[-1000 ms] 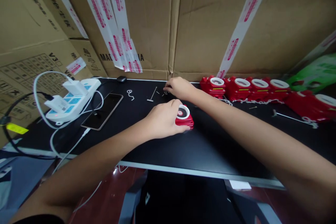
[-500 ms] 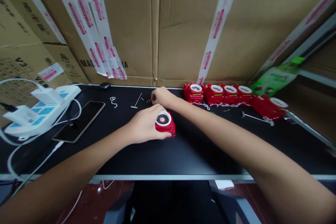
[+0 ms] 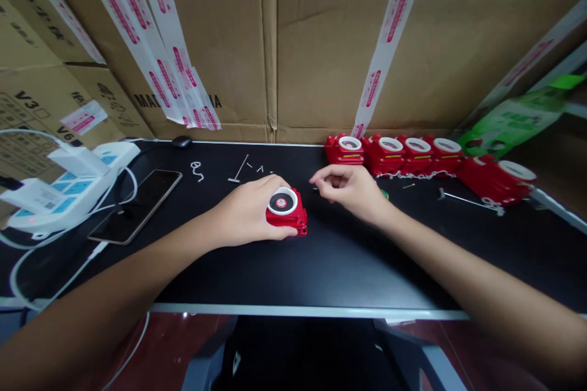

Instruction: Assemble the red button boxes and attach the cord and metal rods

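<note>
My left hand (image 3: 250, 212) is wrapped round a small red plastic part (image 3: 288, 212) with a white ring and a dark disc on top, holding it down on the black table (image 3: 321, 263). My right hand (image 3: 351, 190) hovers just right of that part, fingers curled in a pinch on something too small to make out. Behind my left hand lie loose small metal pins (image 3: 257, 168) and a longer metal rod (image 3: 239, 170).
A row of similar red parts (image 3: 394, 153) lines the back edge at right, with another (image 3: 499, 180) further right. A phone (image 3: 137, 204) and a white power strip (image 3: 68, 186) with chargers and cables sit at left. Cardboard boxes (image 3: 298, 43) wall the back.
My right hand has drawn back from the loose pins at the back of the table and now sits in a pinch just right of the red part. The left hand has stayed put.
</note>
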A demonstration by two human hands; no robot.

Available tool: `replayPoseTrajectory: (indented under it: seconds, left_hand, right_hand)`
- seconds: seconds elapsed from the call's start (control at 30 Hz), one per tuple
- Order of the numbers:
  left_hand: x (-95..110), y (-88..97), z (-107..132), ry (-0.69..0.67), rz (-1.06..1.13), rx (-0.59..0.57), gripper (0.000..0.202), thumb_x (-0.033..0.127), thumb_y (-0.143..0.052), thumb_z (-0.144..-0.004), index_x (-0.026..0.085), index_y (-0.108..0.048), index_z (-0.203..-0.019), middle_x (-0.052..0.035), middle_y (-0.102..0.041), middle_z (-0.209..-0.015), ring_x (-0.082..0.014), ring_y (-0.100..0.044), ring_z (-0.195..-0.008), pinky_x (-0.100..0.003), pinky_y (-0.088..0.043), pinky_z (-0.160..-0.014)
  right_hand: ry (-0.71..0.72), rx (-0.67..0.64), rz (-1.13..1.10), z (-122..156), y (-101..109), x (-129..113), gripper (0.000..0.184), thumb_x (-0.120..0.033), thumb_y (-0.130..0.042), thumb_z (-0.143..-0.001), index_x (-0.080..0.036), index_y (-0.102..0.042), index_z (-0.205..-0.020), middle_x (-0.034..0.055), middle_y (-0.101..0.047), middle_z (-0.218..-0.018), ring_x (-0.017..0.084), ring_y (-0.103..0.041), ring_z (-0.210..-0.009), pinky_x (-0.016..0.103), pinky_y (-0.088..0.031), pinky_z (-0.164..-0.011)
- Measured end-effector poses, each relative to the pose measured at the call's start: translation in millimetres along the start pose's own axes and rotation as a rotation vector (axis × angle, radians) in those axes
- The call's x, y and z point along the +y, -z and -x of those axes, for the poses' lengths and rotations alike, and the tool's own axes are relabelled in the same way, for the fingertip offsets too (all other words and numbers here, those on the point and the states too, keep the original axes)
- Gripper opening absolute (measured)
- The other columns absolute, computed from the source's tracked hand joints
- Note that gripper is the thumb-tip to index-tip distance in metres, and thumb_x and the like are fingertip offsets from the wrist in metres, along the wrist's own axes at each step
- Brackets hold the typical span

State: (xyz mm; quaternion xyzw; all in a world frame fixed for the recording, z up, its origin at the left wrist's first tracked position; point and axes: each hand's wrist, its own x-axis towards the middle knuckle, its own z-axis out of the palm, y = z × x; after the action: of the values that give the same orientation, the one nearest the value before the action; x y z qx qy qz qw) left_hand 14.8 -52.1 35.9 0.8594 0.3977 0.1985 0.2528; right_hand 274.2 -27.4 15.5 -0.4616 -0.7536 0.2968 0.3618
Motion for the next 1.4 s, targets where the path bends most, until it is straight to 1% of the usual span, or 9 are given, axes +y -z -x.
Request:
replayPoseTrajectory:
  seconds: [0.13, 0.27, 0.5, 0.7, 0.77, 0.87, 1.03, 1.23, 1.4]
  left_hand:
    - [3.2, 2.1, 1.2, 0.007, 0.009, 0.008, 0.049, 0.044, -0.089, -0.076, 0.024, -0.065, -0.113, -0.0016, -0.07, -0.114, -0.0229, -0.07, -0.103, -0.035, -0.054, -0.089]
    - [5.5, 3.2, 1.3, 0.029, -0.027, -0.015, 0.048, 0.047, -0.088, -0.077, 0.025, -0.064, -0.112, -0.001, -0.068, -0.113, -0.0226, -0.069, -0.101, -0.035, -0.053, -0.086]
    - [9.9, 3.5, 1.8, 0.098, -0.111, -0.066, 0.049, 0.051, -0.087, -0.078, 0.025, -0.059, -0.109, -0.0013, -0.068, -0.111, -0.0234, -0.068, -0.094, -0.037, -0.052, -0.081]
    - [11.4, 6.5, 0.1, 0.131, -0.14, -0.09, 0.051, 0.05, -0.088, -0.076, 0.025, -0.058, -0.109, -0.0022, -0.07, -0.108, -0.0251, -0.068, -0.091, -0.037, -0.051, -0.074]
    - [10.3, 9.9, 0.6, 0.131, -0.113, -0.108, 0.051, 0.048, -0.089, -0.075, 0.026, -0.059, -0.109, -0.0017, -0.071, -0.108, -0.0253, -0.07, -0.093, -0.036, -0.051, -0.075]
    - [8.3, 15.5, 1.8, 0.118, -0.056, -0.148, 0.049, 0.043, -0.09, -0.073, 0.027, -0.061, -0.108, 0.0002, -0.073, -0.108, -0.024, -0.071, -0.094, -0.034, -0.053, -0.078]
    - [5.4, 18.6, 2.4, 0.097, -0.048, -0.162, 0.048, 0.041, -0.091, -0.073, 0.027, -0.062, -0.109, 0.0025, -0.073, -0.108, -0.022, -0.071, -0.094, -0.031, -0.053, -0.078]
    - [9.0, 14.4, 4.7, 0.083, -0.08, -0.162, 0.047, 0.044, -0.09, -0.074, 0.026, -0.061, -0.108, 0.001, -0.072, -0.107, -0.0229, -0.07, -0.093, -0.032, -0.051, -0.078]
    - [11.8, 10.9, 5.5, 0.069, 0.003, -0.172, 0.049, 0.043, -0.091, -0.073, 0.025, -0.061, -0.108, -0.0001, -0.071, -0.109, -0.0228, -0.07, -0.095, -0.033, -0.053, -0.08]
  right_hand:
    - [-0.01, 0.052, -0.079, 16.8, -14.7, 8.8, 0.02, -0.029, -0.071, -0.085, -0.015, -0.081, -0.096, 0.0027, -0.07, -0.076, 0.012, -0.056, -0.064, 0.025, -0.044, -0.058]
    - [-0.069, 0.002, -0.14, 20.2, -18.3, 8.7, 0.017, -0.025, -0.073, -0.084, -0.016, -0.082, -0.095, 0.0007, -0.068, -0.07, 0.012, -0.054, -0.063, 0.025, -0.042, -0.057]
    - [-0.077, 0.053, -0.29, 25.9, -20.9, -14.0, 0.013, -0.023, -0.074, -0.087, -0.016, -0.08, -0.095, -0.0002, -0.067, -0.069, 0.011, -0.056, -0.059, 0.025, -0.044, -0.056]
    - [-0.042, -0.031, -0.36, 36.4, -19.6, -29.0, 0.011, -0.029, -0.076, -0.089, -0.019, -0.081, -0.093, 0.0033, -0.069, -0.08, 0.012, -0.059, -0.059, 0.028, -0.047, -0.055]
    - [-0.051, -0.061, -0.346, 38.8, -20.2, -27.7, 0.012, -0.03, -0.076, -0.089, -0.02, -0.081, -0.092, 0.0041, -0.07, -0.081, 0.013, -0.06, -0.059, 0.029, -0.048, -0.056]
    - [-0.092, -0.061, -0.398, 36.7, -20.7, -21.6, 0.01, -0.028, -0.077, -0.088, -0.019, -0.079, -0.092, 0.0015, -0.068, -0.069, 0.014, -0.06, -0.058, 0.029, -0.051, -0.058]
    - [-0.084, 0.039, -0.502, 23.9, -22.8, -12.0, 0.012, -0.028, -0.079, -0.087, -0.017, -0.078, -0.092, 0.0008, -0.07, -0.07, 0.012, -0.064, -0.057, 0.026, -0.052, -0.058]
    - [-0.067, 0.07, -0.444, 17.4, -36.5, -10.1, 0.019, -0.033, -0.08, -0.088, -0.015, -0.081, -0.096, -0.0013, -0.064, -0.061, 0.011, -0.054, -0.052, 0.025, -0.041, -0.049]
    - [-0.025, 0.079, -0.406, 20.0, -42.8, -3.3, 0.021, -0.036, -0.081, -0.089, -0.018, -0.082, -0.098, 0.003, -0.071, -0.079, 0.011, -0.051, -0.059, 0.027, -0.038, -0.054]
